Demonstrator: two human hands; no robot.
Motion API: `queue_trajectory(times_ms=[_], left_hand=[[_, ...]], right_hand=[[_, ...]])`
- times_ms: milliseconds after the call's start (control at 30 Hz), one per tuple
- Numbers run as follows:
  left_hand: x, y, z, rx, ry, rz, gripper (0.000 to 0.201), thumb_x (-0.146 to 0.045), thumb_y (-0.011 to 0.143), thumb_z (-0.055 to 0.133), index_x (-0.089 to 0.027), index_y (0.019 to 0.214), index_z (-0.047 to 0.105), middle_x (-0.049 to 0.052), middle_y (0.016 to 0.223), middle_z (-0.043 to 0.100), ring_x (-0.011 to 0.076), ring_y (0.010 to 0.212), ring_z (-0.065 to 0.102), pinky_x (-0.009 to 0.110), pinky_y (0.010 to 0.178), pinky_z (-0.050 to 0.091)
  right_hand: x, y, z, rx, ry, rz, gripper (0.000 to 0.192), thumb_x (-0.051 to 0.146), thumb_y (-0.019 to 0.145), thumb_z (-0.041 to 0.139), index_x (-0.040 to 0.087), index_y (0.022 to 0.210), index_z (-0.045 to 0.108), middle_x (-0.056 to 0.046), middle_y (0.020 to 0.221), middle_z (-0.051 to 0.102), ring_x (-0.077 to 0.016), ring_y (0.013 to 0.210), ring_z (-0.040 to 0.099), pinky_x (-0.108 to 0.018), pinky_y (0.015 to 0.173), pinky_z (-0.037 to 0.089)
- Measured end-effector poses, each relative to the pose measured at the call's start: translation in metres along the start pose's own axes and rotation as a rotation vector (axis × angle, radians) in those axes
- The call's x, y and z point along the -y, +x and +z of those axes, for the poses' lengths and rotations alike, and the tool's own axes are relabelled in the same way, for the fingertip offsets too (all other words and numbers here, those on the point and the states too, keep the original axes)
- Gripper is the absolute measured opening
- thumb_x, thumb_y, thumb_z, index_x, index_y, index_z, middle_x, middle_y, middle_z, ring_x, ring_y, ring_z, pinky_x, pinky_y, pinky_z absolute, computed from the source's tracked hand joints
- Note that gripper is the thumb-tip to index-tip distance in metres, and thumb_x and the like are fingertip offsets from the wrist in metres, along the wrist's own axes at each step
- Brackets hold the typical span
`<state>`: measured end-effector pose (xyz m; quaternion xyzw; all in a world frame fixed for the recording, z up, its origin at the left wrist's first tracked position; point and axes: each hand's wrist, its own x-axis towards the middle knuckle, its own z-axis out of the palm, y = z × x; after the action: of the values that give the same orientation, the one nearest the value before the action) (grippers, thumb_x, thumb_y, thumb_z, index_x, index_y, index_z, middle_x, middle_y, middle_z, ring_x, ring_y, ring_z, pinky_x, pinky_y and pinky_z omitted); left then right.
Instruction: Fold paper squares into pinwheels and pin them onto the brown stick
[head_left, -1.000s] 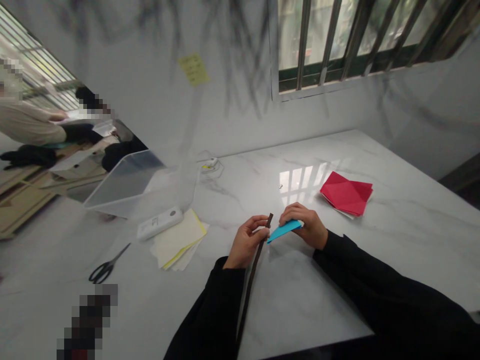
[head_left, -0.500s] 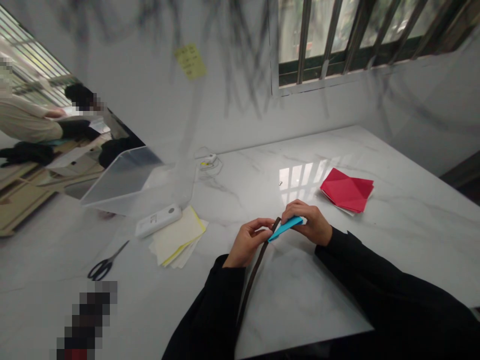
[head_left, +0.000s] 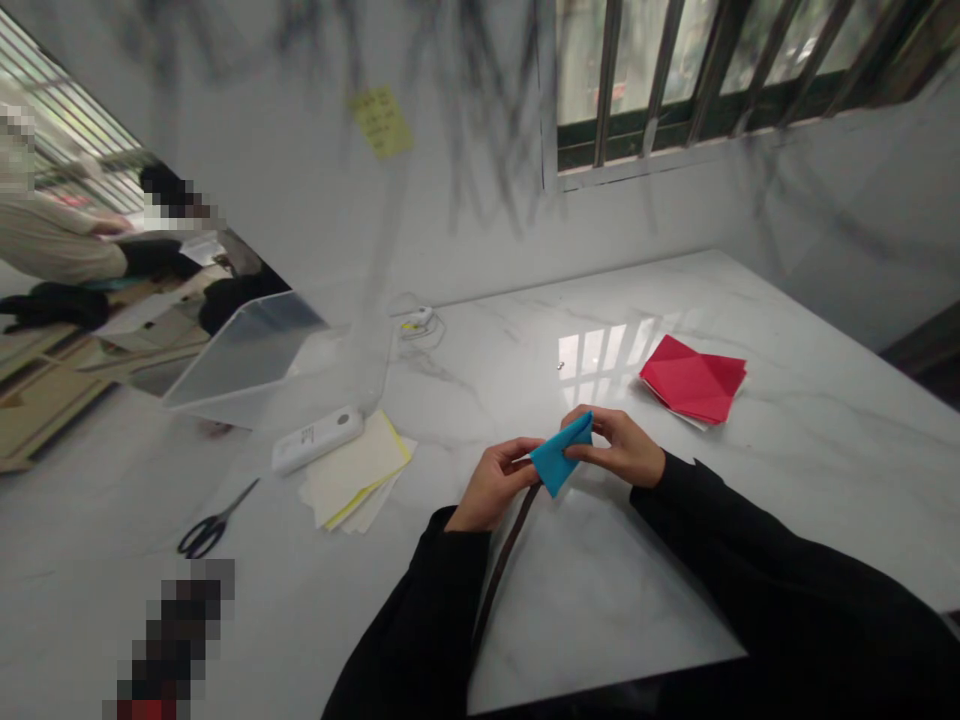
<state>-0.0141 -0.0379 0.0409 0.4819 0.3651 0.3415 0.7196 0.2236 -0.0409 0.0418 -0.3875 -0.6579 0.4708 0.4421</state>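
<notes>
A folded piece of blue paper (head_left: pixel 553 462) is held up between my two hands, over the middle of the table. My left hand (head_left: pixel 495 485) is closed on its left edge, with some fingers out of sight behind the paper. From the right, my right hand (head_left: pixel 621 447) pinches the paper, thumb on the near face and the other fingers behind. A dark brown cord (head_left: pixel 510 548) runs up from the bottom to the paper's lower corner, close to my left fingertips. Its upper end is hidden.
Red paper sheets (head_left: pixel 694 380) lie to the right. On the left are pale and yellow paper sheets (head_left: pixel 358 470), a white oblong device (head_left: pixel 317 441), scissors (head_left: pixel 217 520) and a clear plastic bin (head_left: pixel 232 365). A small white device with a cable (head_left: pixel 422 318) sits by the wall. Other people are at the far left.
The blue paper has turned so its broad face shows, where before it was seen nearly edge-on. My right thumb has come round to its near face. The cord's top end is now covered.
</notes>
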Motion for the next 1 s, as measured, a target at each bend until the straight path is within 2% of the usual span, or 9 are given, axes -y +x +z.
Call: queue_trajectory(times_ms=[133, 333, 433, 600, 700, 767, 833, 900, 1000], left_hand=[[0.004, 0.002, 0.0, 0.053, 0.002, 0.011, 0.041, -0.038, 0.077, 0.089, -0.015, 0.111, 0.08, 0.009, 0.104, 0.079, 0.025, 0.095, 0.073, 0.038, 0.094, 0.055], [0.007, 0.007, -0.005, 0.041, 0.074, 0.046, 0.048, -0.042, 0.081, 0.085, -0.017, 0.121, 0.076, 0.012, 0.117, 0.077, 0.0248, 0.099, 0.073, 0.039, 0.095, 0.056], [-0.001, 0.003, -0.01, 0.021, 0.186, 0.04, 0.052, -0.042, 0.082, 0.084, -0.019, 0.127, 0.073, 0.012, 0.115, 0.077, 0.0207, 0.092, 0.072, 0.034, 0.087, 0.056], [-0.012, -0.003, -0.017, 0.127, 0.316, -0.034, 0.064, -0.036, 0.076, 0.088, -0.02, 0.136, 0.069, 0.011, 0.108, 0.077, 0.018, 0.084, 0.07, 0.031, 0.079, 0.055], [-0.009, -0.001, -0.022, 0.002, 0.293, 0.042, 0.063, -0.035, 0.074, 0.088, -0.018, 0.132, 0.07, 0.011, 0.105, 0.077, 0.0165, 0.081, 0.069, 0.029, 0.076, 0.053], [-0.006, 0.002, -0.027, -0.098, 0.275, 0.086, 0.063, -0.036, 0.073, 0.088, -0.016, 0.13, 0.071, 0.012, 0.106, 0.077, 0.0157, 0.079, 0.068, 0.029, 0.076, 0.052], [-0.003, 0.003, -0.032, -0.147, 0.266, 0.093, 0.065, -0.035, 0.071, 0.089, -0.016, 0.13, 0.07, 0.012, 0.108, 0.077, 0.0154, 0.079, 0.067, 0.028, 0.075, 0.052], [-0.002, 0.004, -0.036, -0.151, 0.258, 0.087, 0.067, -0.035, 0.071, 0.09, -0.016, 0.131, 0.07, 0.012, 0.109, 0.076, 0.0152, 0.079, 0.067, 0.028, 0.075, 0.051], [-0.001, 0.004, -0.037, -0.119, 0.254, 0.089, 0.067, -0.036, 0.072, 0.089, -0.016, 0.133, 0.069, 0.013, 0.111, 0.076, 0.0148, 0.077, 0.066, 0.027, 0.074, 0.05]], right_hand=[[-0.007, 0.0, 0.005, 0.065, 0.227, 0.166, 0.042, 0.046, 0.081, 0.085, 0.016, 0.104, 0.068, -0.006, 0.095, 0.075, -0.0198, 0.083, 0.069, -0.033, 0.076, 0.058], [-0.02, 0.006, 0.001, 0.01, 0.284, 0.195, 0.048, 0.049, 0.076, 0.088, 0.016, 0.104, 0.067, -0.007, 0.098, 0.076, -0.0213, 0.086, 0.071, -0.036, 0.079, 0.06], [-0.029, 0.012, -0.007, -0.061, 0.287, 0.214, 0.055, 0.048, 0.07, 0.091, 0.016, 0.108, 0.067, -0.007, 0.1, 0.076, -0.0218, 0.088, 0.072, -0.036, 0.081, 0.06], [-0.044, 0.018, -0.026, -0.259, 0.336, 0.242, 0.089, 0.052, 0.068, 0.091, 0.022, 0.143, 0.053, -0.009, 0.11, 0.075, -0.0236, 0.094, 0.072, -0.04, 0.085, 0.06], [-0.053, 0.019, -0.04, -0.407, 0.178, 0.204, 0.091, 0.059, 0.072, 0.084, 0.02, 0.147, 0.051, -0.013, 0.115, 0.073, -0.025, 0.098, 0.07, -0.04, 0.083, 0.059], [-0.056, 0.018, -0.045, -0.497, -0.002, 0.169, 0.088, 0.059, 0.076, 0.078, 0.016, 0.148, 0.051, -0.01, 0.102, 0.073, -0.0232, 0.089, 0.068, -0.04, 0.081, 0.057], [-0.057, 0.016, -0.043, -0.523, -0.116, 0.151, 0.089, 0.054, 0.081, 0.071, 0.012, 0.154, 0.044, -0.001, 0.079, 0.067, -0.0197, 0.074, 0.063, -0.036, 0.075, 0.054], [-0.054, 0.014, -0.035, -0.487, -0.155, 0.153, 0.093, 0.046, 0.083, 0.066, 0.009, 0.161, 0.032, 0.007, 0.065, 0.059, -0.0166, 0.061, 0.057, -0.032, 0.067, 0.05], [-0.047, 0.012, -0.021, -0.44, -0.169, 0.17, 0.098, 0.035, 0.081, 0.065, 0.009, 0.165, 0.024, 0.01, 0.061, 0.057, -0.0138, 0.055, 0.052, -0.027, 0.061, 0.045]])
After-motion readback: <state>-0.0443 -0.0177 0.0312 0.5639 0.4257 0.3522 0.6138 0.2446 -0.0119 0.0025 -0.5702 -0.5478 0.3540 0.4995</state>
